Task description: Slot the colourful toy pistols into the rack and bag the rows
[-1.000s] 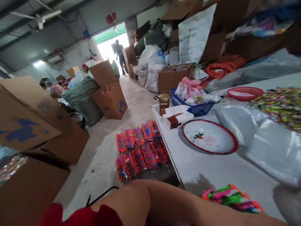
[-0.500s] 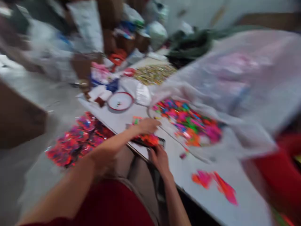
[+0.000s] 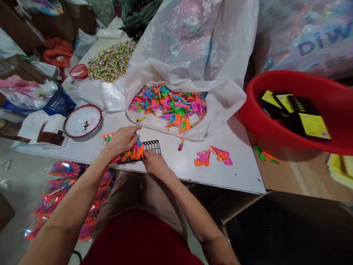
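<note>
A black plastic grid rack point(image 3: 153, 146) lies near the table's front edge, its left part covered by colourful plastic pieces point(image 3: 131, 154). Over those pieces rests my left hand point(image 3: 120, 140), its fingers spread and reaching right. My right hand point(image 3: 153, 162) is at the rack's front edge, fingers curled on it beside the pieces. Behind the rack, a white sack point(image 3: 220, 99) lies open, with many bright plastic pieces point(image 3: 171, 105) inside. Two small groups of pink and orange pieces point(image 3: 203, 158) sit on the table to the right.
A white red-rimmed plate point(image 3: 82, 120) and a blue basket point(image 3: 61, 102) stand left. Small yellow-green items point(image 3: 111, 60) are heaped at the back. A red tub point(image 3: 286, 136) holding black and yellow items stands right. Packed bags point(image 3: 59, 187) lie on the floor.
The view has swung to the right and steadied, bringing the red tub into full sight. My left hand has its fingers over the pieces on the rack; my right hand remains at the rack.
</note>
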Demonstrator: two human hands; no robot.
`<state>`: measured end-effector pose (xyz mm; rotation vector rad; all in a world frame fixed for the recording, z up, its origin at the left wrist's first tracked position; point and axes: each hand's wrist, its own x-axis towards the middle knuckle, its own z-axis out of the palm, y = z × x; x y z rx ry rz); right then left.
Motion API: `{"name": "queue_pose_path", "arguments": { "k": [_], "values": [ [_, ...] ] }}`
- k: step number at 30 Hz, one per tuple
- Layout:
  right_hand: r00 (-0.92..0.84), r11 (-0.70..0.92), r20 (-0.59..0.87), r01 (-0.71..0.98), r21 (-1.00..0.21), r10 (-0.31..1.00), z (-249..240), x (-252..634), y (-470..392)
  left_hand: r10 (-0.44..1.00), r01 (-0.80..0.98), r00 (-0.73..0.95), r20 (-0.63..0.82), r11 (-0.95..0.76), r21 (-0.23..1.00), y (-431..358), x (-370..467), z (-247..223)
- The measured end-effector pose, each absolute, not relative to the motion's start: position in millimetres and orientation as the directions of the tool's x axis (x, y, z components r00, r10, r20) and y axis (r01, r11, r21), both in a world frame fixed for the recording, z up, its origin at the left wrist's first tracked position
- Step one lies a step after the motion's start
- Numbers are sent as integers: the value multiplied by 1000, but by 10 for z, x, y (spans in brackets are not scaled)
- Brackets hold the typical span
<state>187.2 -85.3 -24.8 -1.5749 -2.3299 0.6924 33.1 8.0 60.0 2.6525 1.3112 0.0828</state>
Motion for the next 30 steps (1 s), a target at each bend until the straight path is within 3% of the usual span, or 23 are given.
{"name": "queue_pose_path", "arguments": {
  "k": [6, 9, 12, 14, 21, 30],
  "values": [
    [-443, 370, -22, 774, -515, 896, -321, 1919, -820, 785, 777, 619, -42, -603, 179, 73, 351, 629],
    [-375, 311, 48, 683, -661, 926, -385, 1968, -895, 792, 784, 610, -27, -599, 167, 53, 359, 614],
    [-194, 260, 190, 458, -850, 962, -442, 1959, -976, 798, 789, 603, -19, -593, 162, 40, 374, 607],
    [-71, 280, 272, 319, -905, 960, -495, 1899, -1013, 804, 796, 594, -25, -584, 158, 37, 386, 612],
    [-27, 438, 446, 245, -865, 895, -721, 1716, -1018, 798, 794, 599, -60, -583, 175, 48, 397, 631],
    [-6, 446, 466, 302, -843, 885, -749, 1720, -1039, 806, 797, 589, -65, -565, 212, 46, 355, 598]
  ]
}}
